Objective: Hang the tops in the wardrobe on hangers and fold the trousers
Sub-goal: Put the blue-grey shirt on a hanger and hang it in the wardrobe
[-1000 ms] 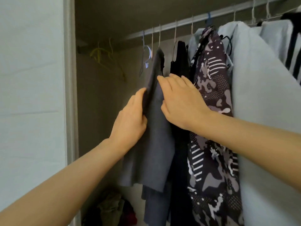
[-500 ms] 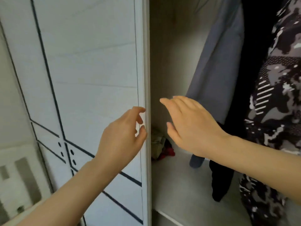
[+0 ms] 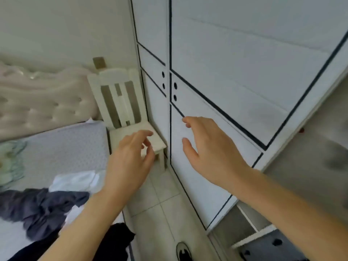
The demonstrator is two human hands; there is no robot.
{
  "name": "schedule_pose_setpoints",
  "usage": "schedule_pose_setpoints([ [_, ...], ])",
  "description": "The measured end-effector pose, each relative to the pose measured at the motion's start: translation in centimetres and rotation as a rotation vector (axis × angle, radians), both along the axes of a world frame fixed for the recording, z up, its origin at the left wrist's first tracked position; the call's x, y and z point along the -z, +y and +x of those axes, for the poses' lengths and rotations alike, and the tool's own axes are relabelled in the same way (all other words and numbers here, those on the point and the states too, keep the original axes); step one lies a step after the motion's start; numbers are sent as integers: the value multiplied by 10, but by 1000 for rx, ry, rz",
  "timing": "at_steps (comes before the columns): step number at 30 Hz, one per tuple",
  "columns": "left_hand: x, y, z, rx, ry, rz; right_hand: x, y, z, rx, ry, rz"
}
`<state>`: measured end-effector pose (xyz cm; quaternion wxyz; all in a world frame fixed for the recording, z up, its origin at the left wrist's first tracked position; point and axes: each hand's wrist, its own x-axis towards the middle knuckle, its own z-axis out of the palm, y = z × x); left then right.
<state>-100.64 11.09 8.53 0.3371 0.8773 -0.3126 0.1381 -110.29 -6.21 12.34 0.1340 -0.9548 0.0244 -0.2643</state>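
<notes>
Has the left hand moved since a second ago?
Yes. The left hand went leftward, from right of the door to left of it, before the chair.

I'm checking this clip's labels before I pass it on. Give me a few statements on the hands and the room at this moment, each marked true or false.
1. The left hand holds a hanger. False: it holds nothing, and its fingers are loosely curled.
2. The right hand is open and empty in front of the white wardrobe door. True.
3. A dark grey garment lies crumpled on the bed. True.
4. The white chair stands on top of the bed. False: it stands on the tiled floor, between the bed and the wardrobe.
</notes>
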Motion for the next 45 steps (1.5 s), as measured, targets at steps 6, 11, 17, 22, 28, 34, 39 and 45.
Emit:
schedule_pose_setpoints([
  [6,68,48,30,-270,201,0,66,44,75,-214,219,132],
  [11,113,74,50,-530,365,-23,110,66,135,-342,411,193],
  [17,171,100,62,-790,569,44,167,82,203,-482,637,89],
  [22,203,128,70,-932,732,48,205,111,254,-594,783,19],
  [28,250,186,110,-1026,872,88,257,167,326,-696,937,-142],
  [34,311,273,172,-1022,972,185,317,222,406,-699,1000,-253],
  [39,369,345,222,-977,1060,296,369,275,454,-716,1071,-335],
  [45,439,400,261,-912,1178,365,433,330,487,-720,1180,-283],
])
